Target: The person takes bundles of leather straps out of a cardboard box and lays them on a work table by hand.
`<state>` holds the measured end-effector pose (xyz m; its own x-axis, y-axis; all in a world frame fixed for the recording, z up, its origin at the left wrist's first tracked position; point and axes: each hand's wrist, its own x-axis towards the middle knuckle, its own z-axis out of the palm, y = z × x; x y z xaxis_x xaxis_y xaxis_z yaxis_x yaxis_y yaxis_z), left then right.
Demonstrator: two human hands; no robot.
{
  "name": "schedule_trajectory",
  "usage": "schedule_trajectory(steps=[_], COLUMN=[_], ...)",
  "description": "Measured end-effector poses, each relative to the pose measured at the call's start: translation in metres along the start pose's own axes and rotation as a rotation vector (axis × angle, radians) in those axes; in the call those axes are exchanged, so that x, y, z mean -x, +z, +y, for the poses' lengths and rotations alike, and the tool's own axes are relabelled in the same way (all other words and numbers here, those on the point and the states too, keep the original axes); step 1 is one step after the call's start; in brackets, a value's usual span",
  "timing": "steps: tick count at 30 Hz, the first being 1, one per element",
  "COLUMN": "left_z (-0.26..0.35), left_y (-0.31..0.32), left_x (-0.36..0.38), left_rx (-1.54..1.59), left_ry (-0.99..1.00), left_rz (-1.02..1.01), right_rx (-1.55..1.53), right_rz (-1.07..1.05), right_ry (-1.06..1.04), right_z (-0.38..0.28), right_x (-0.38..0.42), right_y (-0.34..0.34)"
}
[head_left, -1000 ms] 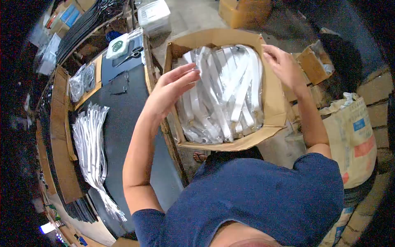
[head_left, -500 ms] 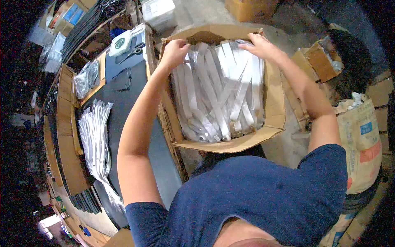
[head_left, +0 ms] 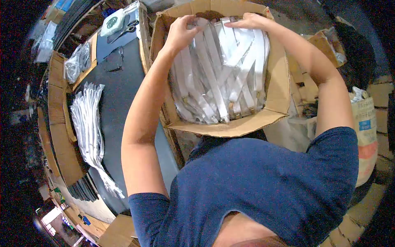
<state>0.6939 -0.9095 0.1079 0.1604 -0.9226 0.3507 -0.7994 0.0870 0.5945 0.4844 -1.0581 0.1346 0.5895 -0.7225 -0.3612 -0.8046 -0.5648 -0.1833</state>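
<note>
An open cardboard box [head_left: 277, 80] stands in front of the body, holding clear plastic bags of flat white straps [head_left: 214, 78] with small metal-coloured ends. My left hand [head_left: 182, 33] is at the far left part of the bags, its thumb and fingers closed on the plastic. At the far right part, my right hand [head_left: 252, 22] has its thumb on top of the bag and its fingers bent over the far edge, gripping the plastic. Some fingertips are hidden by the bags.
Left of the box is a dark-topped table [head_left: 119, 88] with a bundle of white cords [head_left: 88, 123], scissors [head_left: 131, 27], a white container [head_left: 112, 23] and crumpled plastic [head_left: 78, 61]. A printed sack [head_left: 365, 136] and a smaller carton [head_left: 327, 45] are on the right.
The view has shifted, so the box sits higher in it. Both hands have moved inward from the box's far corners, onto the bags.
</note>
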Motion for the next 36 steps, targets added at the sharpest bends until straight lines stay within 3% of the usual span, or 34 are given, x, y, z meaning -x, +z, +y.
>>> schedule_trajectory(steps=[2, 5, 9, 11, 14, 16, 19, 20, 22, 23, 26, 30, 32, 36], left_z=[-0.004, -0.009, -0.002, -0.007, 0.005, 0.007, 0.003, 0.001, 0.006, 0.008, -0.019, 0.017, 0.024, 0.032], left_y=[0.002, 0.012, 0.015, 0.016, 0.015, 0.012, 0.012, 0.012, 0.012, 0.014, 0.038, 0.018, 0.01, -0.017], left_x=[-0.005, -0.007, -0.006, -0.014, -0.011, -0.017, -0.036, -0.045, -0.057, -0.057, -0.061, -0.048, -0.046, -0.032], left_rx=[0.16, 0.124, -0.007, 0.138, 0.006, -0.06, -0.197, -0.201, -0.009, -0.089, -0.054, -0.198, -0.229, -0.115], left_ry=[-0.119, -0.044, 0.006, 0.015, -0.058, 0.073, 0.359, 0.366, 0.126, 0.043, 0.115, -0.069, -0.043, -0.008], left_rz=[-0.069, -0.015, 0.096, -0.001, 0.012, 0.06, 0.074, 0.082, -0.202, -0.262, -0.27, -0.479, -0.489, -0.589], right_rx=[-0.143, -0.175, -0.205, -0.44, -0.714, -0.724, -0.72, -0.718, -0.904, -0.996, -1.066, -0.916, -0.883, -0.57], right_rz=[0.033, 0.048, 0.202, -0.188, -0.262, -0.247, -0.39, -0.381, -0.434, -0.556, -0.527, -0.586, -0.604, -0.297], right_ry=[-0.162, -0.083, -0.058, 0.011, 0.036, -0.005, 0.031, 0.026, 0.022, 0.007, 0.048, 0.03, 0.017, -0.209], right_z=[-0.006, 0.026, 0.017, 0.015, -0.002, -0.001, 0.001, 0.001, -0.003, -0.004, -0.014, -0.009, -0.017, -0.033], right_x=[0.019, -0.027, -0.007, 0.0, 0.024, 0.018, 0.005, 0.003, 0.008, 0.01, 0.017, 0.007, 0.019, 0.057], right_y=[-0.006, 0.026, 0.019, 0.0, -0.009, -0.008, -0.006, -0.007, -0.011, -0.014, -0.017, -0.009, -0.011, -0.005])
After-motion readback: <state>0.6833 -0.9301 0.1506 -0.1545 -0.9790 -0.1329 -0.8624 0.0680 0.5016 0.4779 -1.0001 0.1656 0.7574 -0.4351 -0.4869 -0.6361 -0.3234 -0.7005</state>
